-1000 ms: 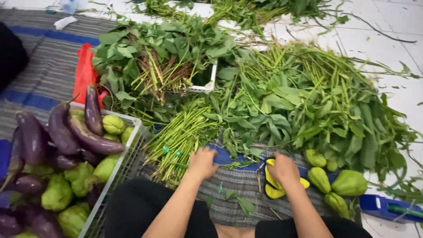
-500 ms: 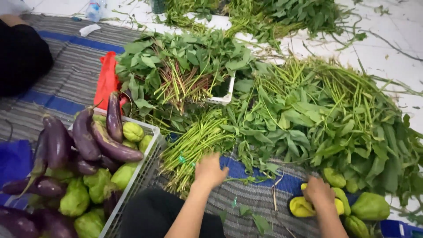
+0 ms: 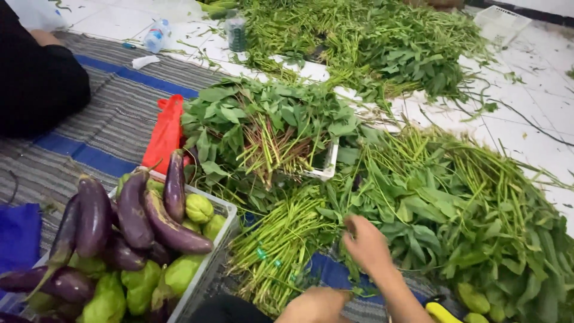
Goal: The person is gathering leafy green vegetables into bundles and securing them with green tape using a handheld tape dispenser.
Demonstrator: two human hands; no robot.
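My right hand (image 3: 366, 244) reaches into a big heap of leafy green stalks (image 3: 454, 209), its fingers curled on a few stalks at the heap's left edge. Only the top of my left hand (image 3: 314, 304) shows at the bottom edge, close to a tied bundle of thin green stems (image 3: 278, 245); its fingers are hidden.
A white crate (image 3: 222, 210) at lower left holds purple eggplants (image 3: 134, 215) and green chayotes (image 3: 199, 208). A white basket (image 3: 327, 168) of greens and a red bag (image 3: 164, 131) lie behind. Another person in black (image 3: 36, 84) sits at far left. Bottles (image 3: 156, 36) and more greens (image 3: 371, 42) lie on the tiles.
The view has tilted up and come closer. My right hand moved left from the yellow and green produce into the leafy heap. My left hand drew back toward me.
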